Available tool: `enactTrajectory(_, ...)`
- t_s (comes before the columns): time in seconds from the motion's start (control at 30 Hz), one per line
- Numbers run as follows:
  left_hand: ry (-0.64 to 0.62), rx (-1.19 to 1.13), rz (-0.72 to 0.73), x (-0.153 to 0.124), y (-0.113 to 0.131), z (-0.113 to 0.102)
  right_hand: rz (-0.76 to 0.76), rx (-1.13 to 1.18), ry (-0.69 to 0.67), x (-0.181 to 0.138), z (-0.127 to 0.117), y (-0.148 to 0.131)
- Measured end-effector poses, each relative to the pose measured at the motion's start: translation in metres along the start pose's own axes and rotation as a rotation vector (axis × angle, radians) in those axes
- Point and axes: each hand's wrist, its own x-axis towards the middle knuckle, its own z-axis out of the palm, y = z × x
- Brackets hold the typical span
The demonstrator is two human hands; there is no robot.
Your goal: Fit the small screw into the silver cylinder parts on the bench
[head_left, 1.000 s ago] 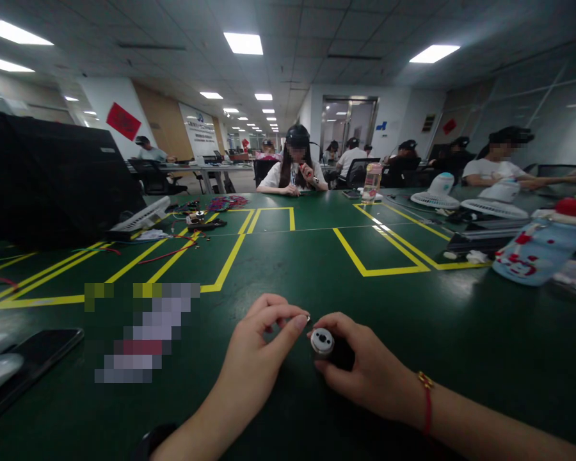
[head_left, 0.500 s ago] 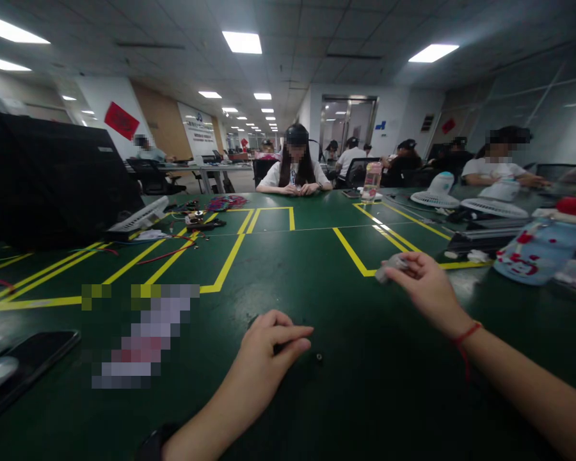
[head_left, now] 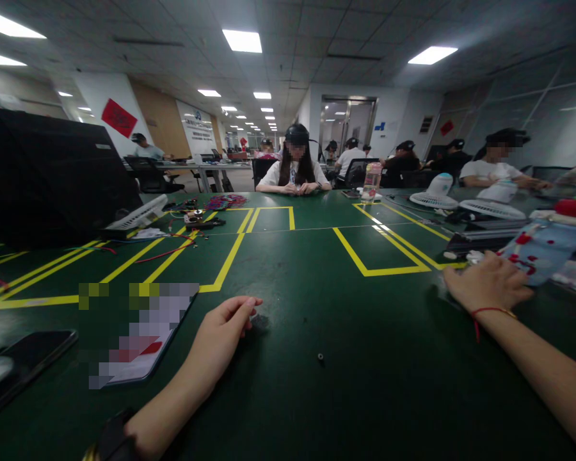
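Note:
My left hand (head_left: 223, 330) is just above the green table (head_left: 278, 397), left of centre. Its thumb and index finger are pressed together; a faint pale bit shows at the fingertips, too small to name. A small dark ring-like piece (head_left: 320, 357) lies on the table between my hands. On the right, my right hand (head_left: 492, 285) is palm down with fingers spread, close to a light blue bottle with a red top (head_left: 532, 250). Beside its thumb is a blurred, see-through greyish thing (head_left: 441, 291); whether they touch I cannot tell.
A phone-like flat slab (head_left: 158, 352), partly blurred out, lies left of my left hand. Farther left are a dark phone (head_left: 33, 365) and a black case (head_left: 52, 179). Wires (head_left: 225, 203) and small parts lie at the back left; white fans (head_left: 492, 208) stand right. A person (head_left: 295, 169) sits opposite.
My right hand has moved right towards the bottle; the small greyish thing it pinched is no longer clearly between its fingers. My left hand has drawn back left, away from the small dark piece.

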Motion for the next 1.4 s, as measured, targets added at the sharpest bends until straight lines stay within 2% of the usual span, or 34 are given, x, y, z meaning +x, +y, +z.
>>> enactTrajectory(0.07, -0.002, 0.023, 0.01, -0.002, 0.002, 0.001, -0.099, 0.0, -0.035, -0.018, -0.003, -0.027)
enactTrajectory(0.1, 0.0, 0.035, 0.013, -0.003, 0.003, 0.002, -0.212, 0.051, -0.138, -0.031, -0.005, -0.043)
enactTrajectory(0.2, -0.007, 0.061, 0.024, -0.002, 0.003, 0.001, -0.673, 0.34, -0.657, -0.083, -0.019, -0.092)
enactTrajectory(0.27, -0.017, 0.079, 0.038, -0.002, 0.002, 0.001, -0.901, 0.473, -0.878, -0.119, -0.03, -0.118)
enactTrajectory(0.37, -0.016, 0.096, 0.064, -0.001, 0.001, 0.001, -1.031, 0.524, -0.952, -0.147, -0.037, -0.138)
enactTrajectory(0.43, -0.019, 0.099, 0.064, -0.002, 0.001, 0.001, -0.963, 0.53, -0.903, -0.14, -0.034, -0.136)
enactTrajectory(0.47, -0.023, 0.1, 0.059, -0.002, 0.001, 0.001, -0.881, 0.514, -0.824, -0.128, -0.031, -0.131)
enactTrajectory(0.6, -0.012, 0.119, 0.054, -0.003, 0.003, 0.002, -0.501, 0.198, -0.263, -0.049, -0.021, -0.083)
enactTrajectory(0.63, -0.006, 0.129, 0.06, -0.003, 0.003, 0.002, -0.435, 0.12, -0.171, -0.028, -0.02, -0.065)
enactTrajectory(0.7, 0.0, 0.147, 0.069, -0.004, 0.004, 0.003, -0.292, -0.088, -0.073, 0.006, -0.02, -0.031)
enactTrajectory(0.8, -0.017, 0.164, 0.072, -0.004, 0.004, 0.004, -0.098, -0.34, -0.111, 0.033, -0.021, 0.01)
enactTrajectory(0.87, -0.026, 0.159, 0.07, -0.005, 0.004, 0.004, -0.062, -0.374, -0.156, 0.039, -0.02, 0.025)
enactTrajectory(1.03, -0.032, 0.144, 0.071, -0.004, 0.003, 0.004, -0.032, -0.354, -0.129, 0.042, -0.014, 0.035)
enactTrajectory(1.4, -0.061, 0.158, 0.078, -0.005, 0.006, 0.003, 0.126, -0.239, -0.175, 0.048, -0.01, 0.052)
